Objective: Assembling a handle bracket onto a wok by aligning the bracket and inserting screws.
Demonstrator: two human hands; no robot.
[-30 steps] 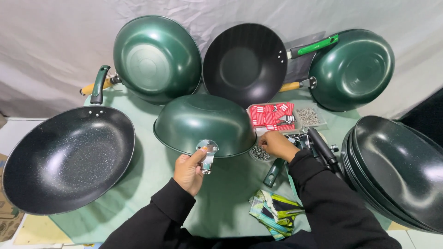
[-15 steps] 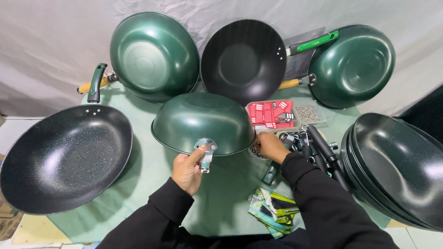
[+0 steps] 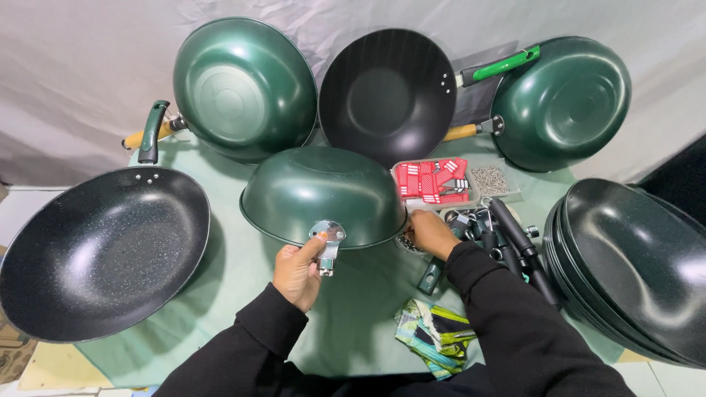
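Observation:
A dark green wok (image 3: 323, 192) lies upside down in the middle of the green table cloth (image 3: 243, 279). My left hand (image 3: 298, 270) grips the silver metal handle bracket (image 3: 328, 240) on the wok's near rim. My right hand (image 3: 430, 233) rests at the wok's right edge, over a small pile of metal parts; its fingers are curled and what they hold is hidden. Just right of that hand lie several black handles (image 3: 515, 239).
A black speckled pan (image 3: 99, 254) sits at left. Two green woks (image 3: 246, 87) (image 3: 562, 103) and a black wok (image 3: 388, 94) lean against the back cloth. Stacked black pans (image 3: 636, 268) fill the right. A tray with red packets (image 3: 432, 180) and screws (image 3: 490, 180) sits behind; striped cloth (image 3: 434, 334) lies near.
Almost nothing has moved. Both hands stay at the upturned wok, with only a slight shift of the view.

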